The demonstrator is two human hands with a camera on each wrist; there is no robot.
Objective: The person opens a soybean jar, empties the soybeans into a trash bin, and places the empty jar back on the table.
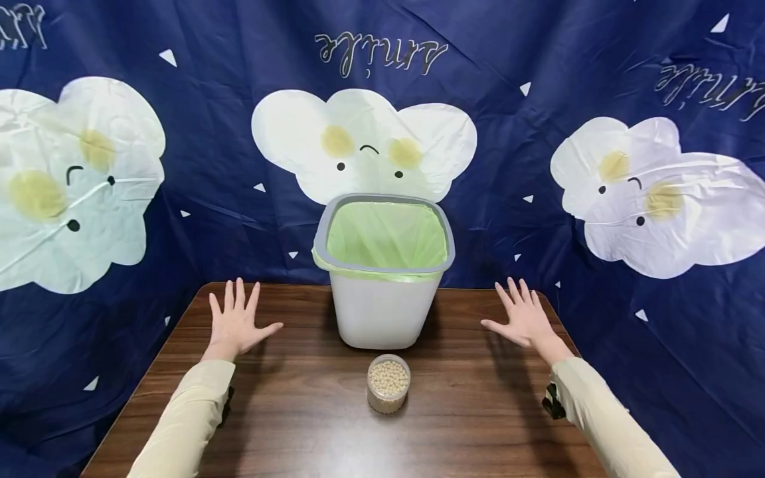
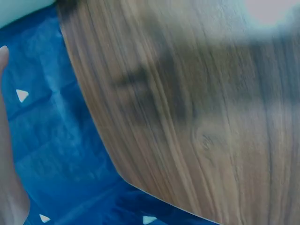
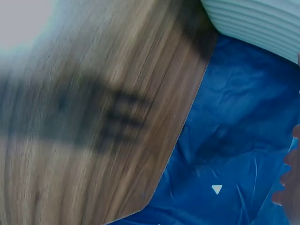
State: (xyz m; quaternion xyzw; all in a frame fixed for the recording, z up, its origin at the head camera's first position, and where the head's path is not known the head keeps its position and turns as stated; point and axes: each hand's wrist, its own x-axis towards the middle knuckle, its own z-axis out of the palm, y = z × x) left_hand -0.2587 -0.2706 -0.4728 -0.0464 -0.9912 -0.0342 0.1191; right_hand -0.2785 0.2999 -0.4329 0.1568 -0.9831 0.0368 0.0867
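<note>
In the head view my left hand (image 1: 235,323) is spread over the left side of the table, fingers straight and holding nothing. My right hand (image 1: 523,317) is spread the same way over the right side. Between them, at the back, stands a white trash bin (image 1: 382,309) with a grey rim and a light green bag (image 1: 385,232) lining it. In front of the bin sits a clear round jar (image 1: 387,398) filled with small cream-coloured beads (image 1: 389,378). Both hands are apart from the bin and the jar. Only part of the left hand (image 2: 10,178) shows in the left wrist view.
The brown wooden table (image 1: 299,411) has a dark blue cloth (image 1: 508,40) with white clouds hanging behind it and at both sides. In the right wrist view, the ribbed white bin wall (image 3: 262,21) stands by the table's back edge.
</note>
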